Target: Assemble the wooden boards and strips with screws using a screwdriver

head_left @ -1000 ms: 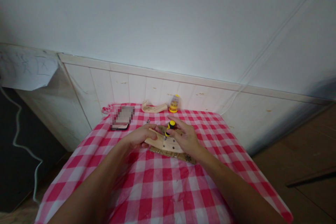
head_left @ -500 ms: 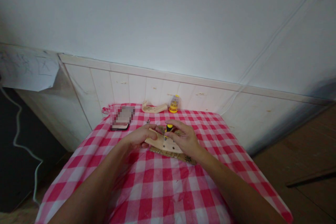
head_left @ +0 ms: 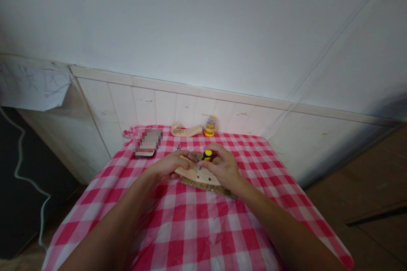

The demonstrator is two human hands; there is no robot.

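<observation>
Pale wall [head_left: 203, 42] and white panelling back a red-and-white checked tablecloth [head_left: 197, 228] in the head view. At its middle, a light wooden piece [head_left: 188, 171] lies above a brown wrapped packet [head_left: 197, 184]. Taking that piece as the dial's centre, with twelve toward the wall, a yellow-based container [head_left: 210, 128] stands at twelve, a curved wooden part [head_left: 187, 132] lies at eleven and a phone [head_left: 146, 152] at ten.

The left hand [head_left: 170, 164] clasps the nine-o'clock end, thumb on top. The right hand [head_left: 225, 165] pinches a yellow-and-black screwdriver [head_left: 207, 154] between thumb and fingers. The piece's long axis runs roughly from ten to four; the screwdriver's handle leans toward one from its tip, which the right hand is nearer. Whether that tip is seated in a screw, I cannot tell.
</observation>
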